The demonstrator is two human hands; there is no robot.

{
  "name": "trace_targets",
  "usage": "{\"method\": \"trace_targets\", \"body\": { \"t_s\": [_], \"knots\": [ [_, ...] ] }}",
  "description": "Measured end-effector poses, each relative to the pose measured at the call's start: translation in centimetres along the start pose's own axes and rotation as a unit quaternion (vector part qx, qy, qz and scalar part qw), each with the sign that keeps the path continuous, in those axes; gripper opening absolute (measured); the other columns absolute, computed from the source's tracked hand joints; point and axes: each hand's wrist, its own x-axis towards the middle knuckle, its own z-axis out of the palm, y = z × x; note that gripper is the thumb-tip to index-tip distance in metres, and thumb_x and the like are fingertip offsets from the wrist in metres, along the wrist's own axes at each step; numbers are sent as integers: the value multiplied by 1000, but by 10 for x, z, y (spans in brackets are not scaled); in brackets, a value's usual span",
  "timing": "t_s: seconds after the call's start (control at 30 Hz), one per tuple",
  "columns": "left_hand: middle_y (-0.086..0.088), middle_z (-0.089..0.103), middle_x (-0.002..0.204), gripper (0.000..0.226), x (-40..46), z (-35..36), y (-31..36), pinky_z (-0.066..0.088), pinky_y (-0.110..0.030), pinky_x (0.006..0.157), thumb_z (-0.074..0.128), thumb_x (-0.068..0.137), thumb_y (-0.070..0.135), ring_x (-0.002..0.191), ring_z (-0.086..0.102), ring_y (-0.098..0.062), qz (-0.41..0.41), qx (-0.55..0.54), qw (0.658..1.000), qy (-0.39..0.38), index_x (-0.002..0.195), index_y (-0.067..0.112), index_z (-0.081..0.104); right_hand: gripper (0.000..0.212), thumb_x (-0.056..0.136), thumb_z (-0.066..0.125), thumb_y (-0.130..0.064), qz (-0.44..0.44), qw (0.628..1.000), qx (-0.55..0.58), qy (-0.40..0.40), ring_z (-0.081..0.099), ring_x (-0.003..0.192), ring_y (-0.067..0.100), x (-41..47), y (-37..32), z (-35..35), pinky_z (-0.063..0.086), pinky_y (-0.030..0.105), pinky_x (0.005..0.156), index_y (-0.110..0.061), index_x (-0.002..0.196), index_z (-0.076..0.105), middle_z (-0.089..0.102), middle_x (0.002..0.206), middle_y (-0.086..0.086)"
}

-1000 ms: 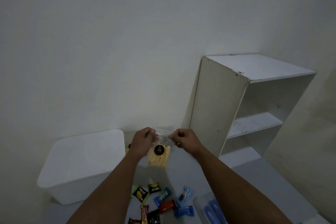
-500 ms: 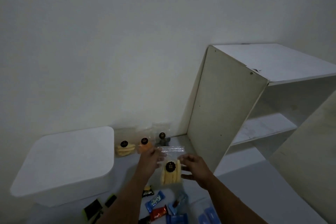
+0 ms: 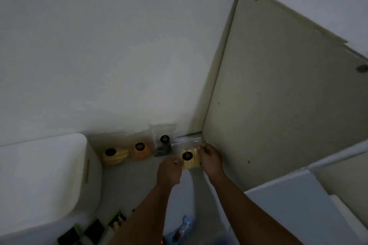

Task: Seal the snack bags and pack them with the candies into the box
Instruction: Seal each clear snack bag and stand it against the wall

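Since half a second ago both hands have carried the snack bag forward, toward the wall and next to the row of other bags. The left hand (image 3: 169,169) pinches the lower left edge of the snack bag (image 3: 189,156), and the right hand (image 3: 211,158) pinches its right side; both are closed on it. The dark bag (image 3: 164,145) stands just beside it. The white box (image 3: 43,181) is well apart on the left. If the bag is put down carelessly, it may knock over its neighbour, and if its strip is not fully pressed, it may open again.

Both forearms bare, no sleeves or jewellery visible
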Motion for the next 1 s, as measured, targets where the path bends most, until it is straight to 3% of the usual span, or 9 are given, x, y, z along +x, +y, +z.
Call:
{"method": "trace_targets", "body": {
  "t_s": [0.1,0.17,0.23,0.33,0.5,0.63,0.83,0.93,1.0],
  "knots": [
    [-20,70,95,14,40,20,1,60,-55,72,57,92,30,84,73,-35,-38,-41,998,12,81,22,60,17,96,56,-11,-3,999,-13,41,61,76,11,30,1,8,47,19,62,-19,89,69,66,83,-7],
    [-12,72,98,11,60,31,6,61,-56,78,55,87,38,89,73,-33,-23,-47,998,31,89,29,61,15,97,56,-13,-4,998,-23,63,62,81,14,47,3,13,47,19,62,-14,96,70,66,86,-6],
    [-5,72,100,17,67,35,14,61,-52,80,54,84,42,91,73,-29,-16,-58,997,41,97,31,60,19,96,54,-11,-2,997,-30,77,62,88,13,62,4,19,44,7,63,-12,105,71,67,95,-5],
    [-5,72,97,25,72,37,23,63,-51,74,57,89,39,82,74,-25,-14,-92,995,46,110,27,57,24,95,52,-8,-6,995,-36,94,59,88,12,77,5,28,36,-3,56,-10,107,71,66,98,-4],
    [-3,70,100,38,79,37,26,63,-52,71,58,90,28,82,73,-22,-14,-145,987,66,127,29,56,29,93,52,-9,14,996,-18,86,65,100,17,87,12,41,46,19,74,-12,116,70,69,107,-3],
    [-10,64,123,62,72,34,38,63,-49,77,56,98,18,99,70,-25,-38,-209,976,55,155,22,32,37,101,53,-26,48,997,1,59,56,108,10,89,14,46,44,24,86,-20,137,57,57,116,-11],
    [-1,65,92,58,65,28,40,59,-49,85,53,100,7,91,67,-22,-56,-237,969,44,155,11,32,41,100,53,-35,54,997,-23,44,61,116,18,90,19,47,52,38,98,-23,139,55,62,126,-7],
    [-11,67,120,55,55,21,38,62,-34,74,56,100,11,104,69,-26,-50,-222,972,52,153,11,38,40,99,52,-35,45,997,-52,40,62,115,25,82,16,42,53,40,95,-20,136,54,63,131,2],
    [-14,67,125,47,45,15,34,60,-29,72,57,101,16,104,69,-26,-42,-203,977,57,146,10,48,49,99,50,-31,51,996,-58,34,56,123,28,73,16,40,47,38,100,-16,145,46,56,140,5]
  ]
}}
